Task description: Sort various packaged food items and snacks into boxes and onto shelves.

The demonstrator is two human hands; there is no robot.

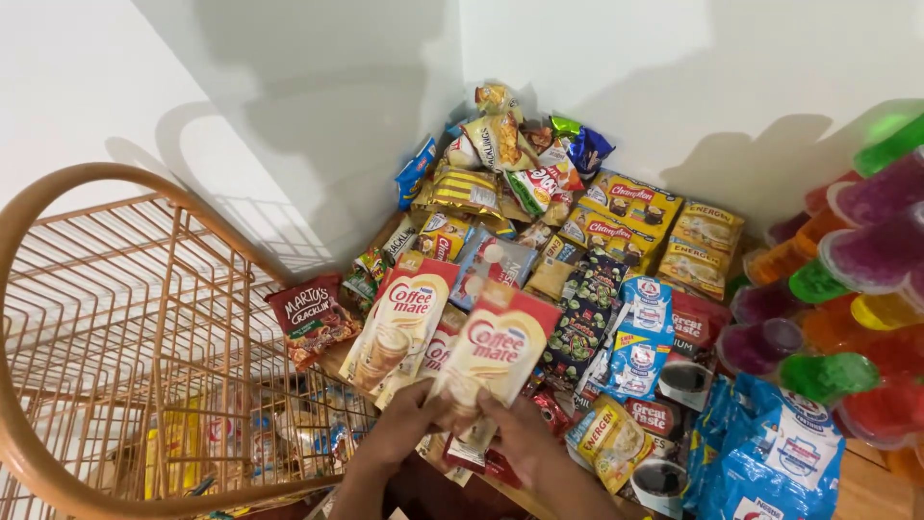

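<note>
- The cream-and-gold sachet strip (496,351) is a flat, glossy pack with a red heart-shaped panel and a printed cup of pale drink; it stands tilted, its top leaning away from the hands and to the right.
- Its lower edge sits between the two hands, above a heap of packets on the wooden worktop (871,486).
- The left hand (404,424) is closed on the strip's lower left corner, fingers curled over the front.
- The right hand (515,429) is clamped on the lower right corner, thumb on the front face; a smaller red-and-white sachet (469,448) hangs between the two hands, under the strip.
- Just beyond the left hand lie two more cream sachet strips (399,323) of the same kind, partly overlapped by the held one.
- Further left of them is a dark red snack bag (310,318), resting at the worktop's edge.
- To the right of the right hand lie blue-and-white milk powder packs (640,347), a yellow cereal drink sachet (611,443) and, nearer the edge, large blue pouches (770,462).
- Far right, well apart from the hands, are stacked jelly cups (857,289) in purple, green, orange and red.
- Left of the left hand stands an orange wire basket (125,318), its curved rim close to the forearm, with goods dimly seen through its bars.
- White walls (318,87) meet in a corner beyond the heap, which covers nearly all the worktop.
</note>
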